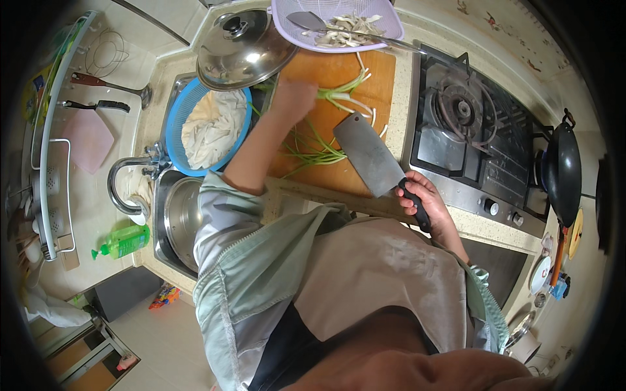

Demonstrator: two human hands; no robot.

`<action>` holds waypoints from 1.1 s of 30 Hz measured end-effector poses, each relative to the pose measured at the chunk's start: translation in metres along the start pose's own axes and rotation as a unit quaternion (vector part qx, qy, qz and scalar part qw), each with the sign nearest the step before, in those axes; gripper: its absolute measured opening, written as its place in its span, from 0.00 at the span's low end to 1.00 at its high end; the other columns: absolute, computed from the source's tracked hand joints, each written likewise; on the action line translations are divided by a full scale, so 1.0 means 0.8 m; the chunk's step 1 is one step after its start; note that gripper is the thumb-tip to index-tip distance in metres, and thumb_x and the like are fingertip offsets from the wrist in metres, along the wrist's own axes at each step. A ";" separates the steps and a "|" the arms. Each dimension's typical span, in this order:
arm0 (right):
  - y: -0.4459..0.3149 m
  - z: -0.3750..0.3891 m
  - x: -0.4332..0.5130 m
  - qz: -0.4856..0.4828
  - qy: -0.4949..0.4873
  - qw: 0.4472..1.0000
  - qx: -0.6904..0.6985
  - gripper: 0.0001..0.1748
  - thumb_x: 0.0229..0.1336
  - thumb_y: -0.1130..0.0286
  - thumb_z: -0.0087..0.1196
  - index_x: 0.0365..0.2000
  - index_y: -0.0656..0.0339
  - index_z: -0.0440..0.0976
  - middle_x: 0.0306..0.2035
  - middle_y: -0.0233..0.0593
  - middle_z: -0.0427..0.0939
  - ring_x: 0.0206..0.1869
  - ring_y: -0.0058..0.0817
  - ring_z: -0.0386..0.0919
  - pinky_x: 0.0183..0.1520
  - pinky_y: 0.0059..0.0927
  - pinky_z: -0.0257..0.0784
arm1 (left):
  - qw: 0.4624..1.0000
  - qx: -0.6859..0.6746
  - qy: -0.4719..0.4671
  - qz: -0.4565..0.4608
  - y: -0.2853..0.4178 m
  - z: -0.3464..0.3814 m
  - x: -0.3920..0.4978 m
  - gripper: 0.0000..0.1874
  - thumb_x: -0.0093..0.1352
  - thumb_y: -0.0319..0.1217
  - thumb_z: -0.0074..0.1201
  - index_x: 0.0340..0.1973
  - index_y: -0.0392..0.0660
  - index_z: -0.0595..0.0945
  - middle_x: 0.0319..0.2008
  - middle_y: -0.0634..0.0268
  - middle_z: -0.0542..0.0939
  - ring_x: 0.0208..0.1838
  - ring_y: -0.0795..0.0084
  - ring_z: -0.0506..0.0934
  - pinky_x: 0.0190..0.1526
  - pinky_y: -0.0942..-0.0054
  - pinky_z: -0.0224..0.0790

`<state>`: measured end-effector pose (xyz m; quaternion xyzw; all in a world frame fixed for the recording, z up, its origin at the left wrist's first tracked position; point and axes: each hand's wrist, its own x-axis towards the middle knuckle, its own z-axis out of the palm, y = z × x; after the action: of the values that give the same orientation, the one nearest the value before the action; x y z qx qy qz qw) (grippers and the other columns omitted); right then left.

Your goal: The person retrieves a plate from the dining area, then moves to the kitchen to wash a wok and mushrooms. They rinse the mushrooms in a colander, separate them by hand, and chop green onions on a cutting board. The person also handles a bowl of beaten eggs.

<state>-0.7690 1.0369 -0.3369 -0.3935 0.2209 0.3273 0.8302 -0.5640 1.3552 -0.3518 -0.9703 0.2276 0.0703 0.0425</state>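
My right hand is closed around the black handle of a cleaver, whose broad blade lies flat over the front right of the wooden cutting board. Across the board, my left hand is blurred and reaches onto the green onions; whether its fingers grip them cannot be made out. More green onions lie loose between the cleaver and my left forearm. Behind the board, a lilac plastic basket holds sliced mushrooms, with a long-handled metal spatula across it.
A steel lid stands behind my left hand. Left of the board, a blue basket with wet cloth sits over the sink, near a faucet and steel pot. The gas stove and a black wok are at right.
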 end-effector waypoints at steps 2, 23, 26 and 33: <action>0.001 -0.002 0.000 -0.009 -0.019 0.999 -0.030 0.09 0.64 0.73 0.50 0.43 0.54 0.68 0.31 0.39 0.73 0.22 0.17 0.63 0.19 0.15 0.56 | 0.997 -0.027 0.065 -0.006 -0.031 -0.004 0.014 0.11 0.62 0.34 0.55 0.38 0.45 0.77 0.36 0.55 0.79 0.42 0.55 0.79 0.45 0.54 0.69; -0.005 -0.003 -0.032 -0.187 -0.015 0.977 -0.102 0.10 0.65 0.78 0.46 0.45 0.56 0.63 0.30 0.39 0.73 0.22 0.19 0.66 0.19 0.18 0.60 | 0.955 -0.155 0.210 0.143 0.062 0.011 -0.150 0.23 0.61 0.37 0.60 0.51 0.45 0.76 0.49 0.57 0.77 0.52 0.53 0.74 0.54 0.57 0.64; -0.006 0.011 -0.031 -0.203 -0.031 0.957 -0.207 0.12 0.64 0.81 0.45 0.45 0.56 0.62 0.30 0.38 0.74 0.21 0.17 0.66 0.19 0.18 0.61 | 0.965 -0.169 0.199 0.022 0.070 0.054 -0.166 0.23 0.60 0.38 0.60 0.50 0.46 0.76 0.44 0.59 0.78 0.48 0.54 0.75 0.52 0.55 0.64; 0.010 0.035 0.001 -0.181 -0.069 0.872 -0.448 0.13 0.62 0.80 0.48 0.46 0.61 0.64 0.29 0.31 0.75 0.24 0.18 0.70 0.25 0.22 0.64 | 0.901 -0.262 0.326 -0.117 0.114 0.079 -0.170 0.17 0.60 0.36 0.60 0.43 0.47 0.79 0.37 0.62 0.80 0.41 0.59 0.77 0.47 0.58 0.65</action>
<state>-0.7710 1.0634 -0.3249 -0.7332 -0.0826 0.2610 0.6225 -0.7325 1.3403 -0.3978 -0.9347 0.0874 -0.1982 -0.2817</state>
